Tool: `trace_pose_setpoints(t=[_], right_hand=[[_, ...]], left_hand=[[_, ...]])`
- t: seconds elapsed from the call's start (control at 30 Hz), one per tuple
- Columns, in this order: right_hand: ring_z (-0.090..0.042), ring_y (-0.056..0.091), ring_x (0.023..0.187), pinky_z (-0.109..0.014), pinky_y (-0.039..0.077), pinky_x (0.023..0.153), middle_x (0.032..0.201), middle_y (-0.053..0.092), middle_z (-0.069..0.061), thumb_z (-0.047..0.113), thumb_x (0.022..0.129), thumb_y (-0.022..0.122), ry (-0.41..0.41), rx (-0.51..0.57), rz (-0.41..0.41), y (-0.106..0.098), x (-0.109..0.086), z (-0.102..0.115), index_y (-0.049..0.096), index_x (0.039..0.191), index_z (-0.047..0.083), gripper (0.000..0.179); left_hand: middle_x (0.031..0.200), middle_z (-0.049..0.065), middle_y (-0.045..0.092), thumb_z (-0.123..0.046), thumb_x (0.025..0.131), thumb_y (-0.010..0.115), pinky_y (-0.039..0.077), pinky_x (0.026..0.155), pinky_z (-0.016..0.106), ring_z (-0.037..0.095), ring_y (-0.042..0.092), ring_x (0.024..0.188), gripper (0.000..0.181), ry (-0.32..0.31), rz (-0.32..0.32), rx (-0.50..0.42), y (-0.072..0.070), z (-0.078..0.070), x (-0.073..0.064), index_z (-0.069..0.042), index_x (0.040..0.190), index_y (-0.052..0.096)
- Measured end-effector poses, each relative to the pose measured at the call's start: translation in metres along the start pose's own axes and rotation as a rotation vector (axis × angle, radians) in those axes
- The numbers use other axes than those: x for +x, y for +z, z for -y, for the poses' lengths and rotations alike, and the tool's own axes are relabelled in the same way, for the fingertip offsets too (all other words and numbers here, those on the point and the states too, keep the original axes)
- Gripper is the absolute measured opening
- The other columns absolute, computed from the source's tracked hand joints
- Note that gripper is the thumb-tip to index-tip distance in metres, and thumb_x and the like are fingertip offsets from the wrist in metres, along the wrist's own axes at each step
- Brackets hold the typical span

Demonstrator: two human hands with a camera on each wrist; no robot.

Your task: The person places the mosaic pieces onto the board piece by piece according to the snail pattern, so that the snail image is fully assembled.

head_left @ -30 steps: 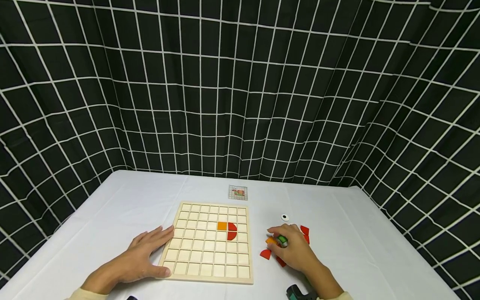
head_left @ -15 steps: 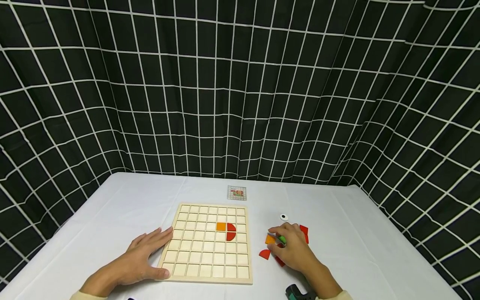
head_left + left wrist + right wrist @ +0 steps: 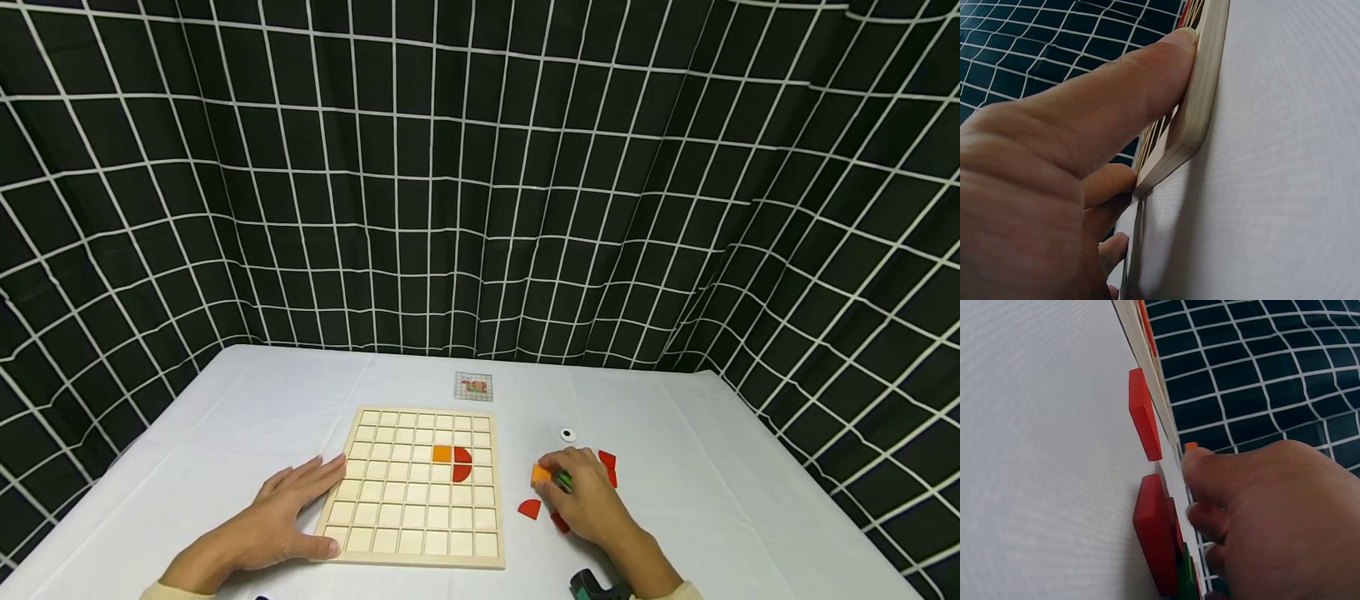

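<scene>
My left hand point(image 3: 281, 521) lies along the left side of a wooden grid board point(image 3: 408, 512), fingers straight and spread. Its thumb presses the near left corner, as the left wrist view shows. In the board's cells sit an orange square tile point(image 3: 442, 453) and two red quarter-circle tiles point(image 3: 462, 472). To the right of the board, my right hand point(image 3: 592, 496) pinches another orange square tile point(image 3: 540, 475) between thumb and fingers; only its tip point(image 3: 1191, 445) shows in the right wrist view. A green piece point(image 3: 565, 480) shows beneath the hand, partly hidden.
A loose red quarter-circle tile point(image 3: 529, 508) and a red piece point(image 3: 560, 522) lie near my right hand, with more red tiles point(image 3: 608, 459) beyond it. A white eye disc point(image 3: 567, 435) lies farther back. A small pattern card point(image 3: 474, 387) is behind the board; a gridded dark curtain point(image 3: 480, 208) surrounds the table.
The orange tile in my right fingers has tilted and risen slightly, showing more of its face. My left hand stays in place on the board.
</scene>
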State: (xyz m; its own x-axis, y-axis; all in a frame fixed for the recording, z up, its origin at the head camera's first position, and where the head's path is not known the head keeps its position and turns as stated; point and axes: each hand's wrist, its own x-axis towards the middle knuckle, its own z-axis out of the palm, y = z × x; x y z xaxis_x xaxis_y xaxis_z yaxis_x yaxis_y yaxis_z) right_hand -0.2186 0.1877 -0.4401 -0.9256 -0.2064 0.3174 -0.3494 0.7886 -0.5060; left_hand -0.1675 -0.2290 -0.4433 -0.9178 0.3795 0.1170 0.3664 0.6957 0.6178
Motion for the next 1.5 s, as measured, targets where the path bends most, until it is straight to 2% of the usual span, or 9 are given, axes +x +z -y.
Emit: trace_pose_setpoints(t=[0.13,0.27,0.6,0.83,0.97,1.1,1.3,1.5], right_hand=[[-0.012,0.048,0.089,-0.033,0.047,0.075,0.098,0.062,0.012,0.014,0.079,0.079,0.002,0.029,-0.049,-0.001,0.001,0.001,0.072,0.107,0.014,0.028],[-0.012,0.050,0.089,-0.032,0.050,0.075,0.098,0.062,0.012,0.013,0.079,0.080,-0.032,0.043,-0.093,-0.002,0.002,0.002,0.074,0.104,0.015,0.026],[-0.018,0.055,0.092,-0.040,0.052,0.074,0.096,0.065,0.007,0.004,0.075,0.081,-0.200,0.081,-0.247,-0.012,0.005,0.010,0.073,0.107,0.006,0.033],[-0.013,0.055,0.093,-0.036,0.050,0.073,0.097,0.065,0.009,0.003,0.073,0.083,-0.288,0.108,-0.309,-0.017,0.009,0.022,0.073,0.106,0.007,0.035],[-0.010,0.056,0.096,-0.033,0.047,0.079,0.097,0.065,0.011,0.003,0.074,0.082,-0.296,0.152,-0.307,-0.020,0.011,0.034,0.073,0.105,0.008,0.033],[-0.010,0.055,0.096,-0.032,0.048,0.079,0.097,0.064,0.013,0.005,0.076,0.081,-0.312,0.204,-0.292,-0.019,0.015,0.048,0.073,0.104,0.009,0.029],[-0.009,0.055,0.097,-0.037,0.050,0.081,0.097,0.064,0.012,0.006,0.076,0.082,-0.352,0.248,-0.290,-0.014,0.022,0.064,0.073,0.105,0.009,0.030],[-0.010,0.055,0.099,-0.041,0.049,0.085,0.098,0.063,0.011,0.007,0.078,0.081,-0.363,0.294,-0.256,-0.005,0.027,0.083,0.072,0.107,0.007,0.031]], left_hand=[[0.152,0.011,0.034,-0.055,0.067,0.078,0.002,0.106,0.061,0.043,0.017,0.140,0.101,-0.007,0.006,0.007,-0.002,0.001,0.001,-0.001,0.144,0.043],[0.153,0.010,0.033,-0.056,0.066,0.078,0.001,0.106,0.061,0.042,0.016,0.140,0.101,-0.009,0.010,0.006,-0.002,0.001,0.001,-0.001,0.144,0.042],[0.154,0.011,0.032,-0.054,0.067,0.078,0.000,0.106,0.059,0.042,0.015,0.141,0.101,-0.016,0.030,-0.017,-0.001,-0.001,0.001,0.000,0.145,0.041],[0.154,0.010,0.031,-0.057,0.066,0.077,-0.002,0.107,0.060,0.041,0.014,0.141,0.104,-0.038,0.033,-0.012,-0.002,-0.001,0.004,-0.002,0.146,0.040],[0.154,0.011,0.031,-0.057,0.065,0.078,-0.002,0.106,0.060,0.042,0.014,0.141,0.105,-0.038,0.031,-0.010,-0.001,0.000,0.002,-0.001,0.145,0.040],[0.153,0.012,0.031,-0.055,0.066,0.079,-0.001,0.106,0.061,0.043,0.015,0.141,0.104,-0.037,0.033,-0.018,0.000,0.001,0.001,0.000,0.145,0.040],[0.154,0.012,0.031,-0.055,0.067,0.078,-0.001,0.106,0.060,0.043,0.015,0.141,0.104,-0.027,0.032,-0.019,0.001,0.001,0.001,0.000,0.146,0.039],[0.153,0.013,0.031,-0.055,0.066,0.079,-0.002,0.106,0.061,0.043,0.014,0.140,0.105,-0.036,0.030,-0.022,0.000,0.000,0.001,0.000,0.146,0.039]])
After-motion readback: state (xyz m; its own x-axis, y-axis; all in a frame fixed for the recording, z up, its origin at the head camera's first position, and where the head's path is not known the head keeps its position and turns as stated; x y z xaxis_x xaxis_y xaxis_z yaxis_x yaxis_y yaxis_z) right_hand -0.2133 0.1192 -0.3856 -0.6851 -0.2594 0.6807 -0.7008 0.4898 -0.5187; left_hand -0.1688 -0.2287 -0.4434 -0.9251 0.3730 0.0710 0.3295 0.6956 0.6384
